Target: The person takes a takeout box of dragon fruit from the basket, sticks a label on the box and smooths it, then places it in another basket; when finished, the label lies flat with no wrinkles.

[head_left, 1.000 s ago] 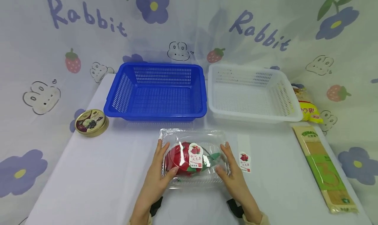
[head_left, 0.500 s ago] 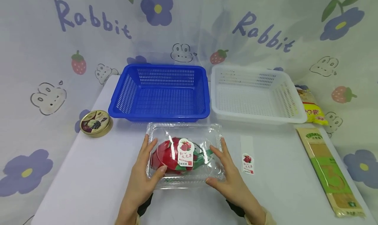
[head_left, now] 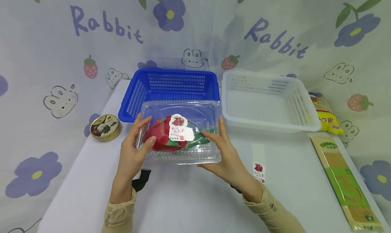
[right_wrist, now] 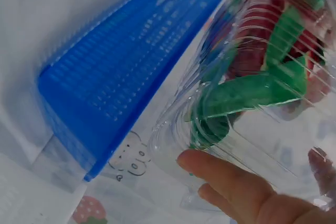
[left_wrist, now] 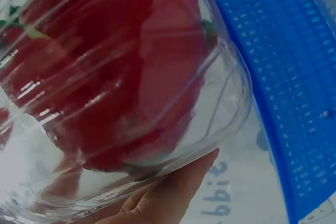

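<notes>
Both hands hold a clear plastic box (head_left: 216, 152) up off the table, tilted, its far edge overlapping the blue basket (head_left: 129, 102) in the head view. Inside lies a red dragon fruit (head_left: 157, 134) with green leaf tips (right_wrist: 247, 95). On the lid is a white label (head_left: 178, 132) with a dragon fruit picture. My left hand (head_left: 131, 151) grips the box's left side, thumb on the lid near the front. The right hand (head_left: 227, 155) grips the right side, thumb under the front corner and a finger on the lid. Parts of the fingers are hidden behind the box.
A white basket (head_left: 272, 125) stands right of the blue one. Left is a round gold tin (head_left: 105, 128). On the right are a yellow snack bag (head_left: 327, 115) and a long green-labelled packet (head_left: 343, 182). A strip with a sticker (head_left: 259, 171) lies beside my right wrist.
Both hands have lifted the box from the table and moved it forward and left, toward the blue basket. The box now tilts. The head view has shifted slightly.
</notes>
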A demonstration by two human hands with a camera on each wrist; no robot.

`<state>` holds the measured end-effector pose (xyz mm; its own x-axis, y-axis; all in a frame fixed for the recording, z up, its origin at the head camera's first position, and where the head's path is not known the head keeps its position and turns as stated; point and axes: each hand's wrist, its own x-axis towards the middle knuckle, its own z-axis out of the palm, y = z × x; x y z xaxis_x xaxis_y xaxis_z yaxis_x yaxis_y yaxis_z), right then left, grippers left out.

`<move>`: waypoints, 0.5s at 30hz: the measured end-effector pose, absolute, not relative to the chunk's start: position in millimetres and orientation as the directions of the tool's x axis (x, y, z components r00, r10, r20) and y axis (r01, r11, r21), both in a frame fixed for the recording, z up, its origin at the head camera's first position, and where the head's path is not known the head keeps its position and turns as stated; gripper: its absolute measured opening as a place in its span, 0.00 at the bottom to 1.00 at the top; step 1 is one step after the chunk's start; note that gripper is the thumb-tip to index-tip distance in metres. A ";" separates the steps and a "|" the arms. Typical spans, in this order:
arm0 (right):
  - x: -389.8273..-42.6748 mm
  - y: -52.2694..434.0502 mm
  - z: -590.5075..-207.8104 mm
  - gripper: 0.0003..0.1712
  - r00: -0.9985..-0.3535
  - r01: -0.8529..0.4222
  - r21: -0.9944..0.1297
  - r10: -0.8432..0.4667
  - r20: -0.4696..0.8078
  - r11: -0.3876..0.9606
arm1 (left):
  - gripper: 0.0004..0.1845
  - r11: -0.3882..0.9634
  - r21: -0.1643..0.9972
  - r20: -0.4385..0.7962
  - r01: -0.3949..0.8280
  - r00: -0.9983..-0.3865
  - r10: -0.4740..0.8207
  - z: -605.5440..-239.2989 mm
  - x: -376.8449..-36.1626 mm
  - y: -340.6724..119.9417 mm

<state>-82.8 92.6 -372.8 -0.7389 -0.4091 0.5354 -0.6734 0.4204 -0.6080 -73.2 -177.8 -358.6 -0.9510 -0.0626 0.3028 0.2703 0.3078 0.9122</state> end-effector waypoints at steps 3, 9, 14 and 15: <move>-100.2 90.5 -364.7 0.47 -0.777 -0.629 -0.670 -0.349 0.524 0.394 | 0.25 0.261 0.926 0.298 0.274 -0.953 -0.058 -355.1 -79.4 -176.3; -134.0 89.2 -346.9 0.42 -0.883 -0.459 -0.837 -0.258 0.393 0.298 | 0.34 0.247 0.924 0.302 0.292 -0.953 -0.001 -343.0 -88.2 -173.8; -153.9 81.5 -344.0 0.42 -0.906 -0.406 -0.885 -0.228 0.357 0.230 | 0.37 0.368 0.862 0.372 0.349 -0.928 0.008 -328.0 -101.2 -176.9; -156.6 79.6 -344.5 0.42 -0.909 -0.399 -0.891 -0.219 0.354 0.215 | 0.36 0.382 0.850 0.394 0.364 -0.919 -0.001 -325.8 -104.7 -177.1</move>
<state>-156.6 79.6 -344.5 -0.9091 -0.2190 0.3543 -0.3991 0.2151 -0.8913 -104.7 -177.1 -325.8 -0.9192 -0.0009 0.3938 0.3636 0.3818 0.8497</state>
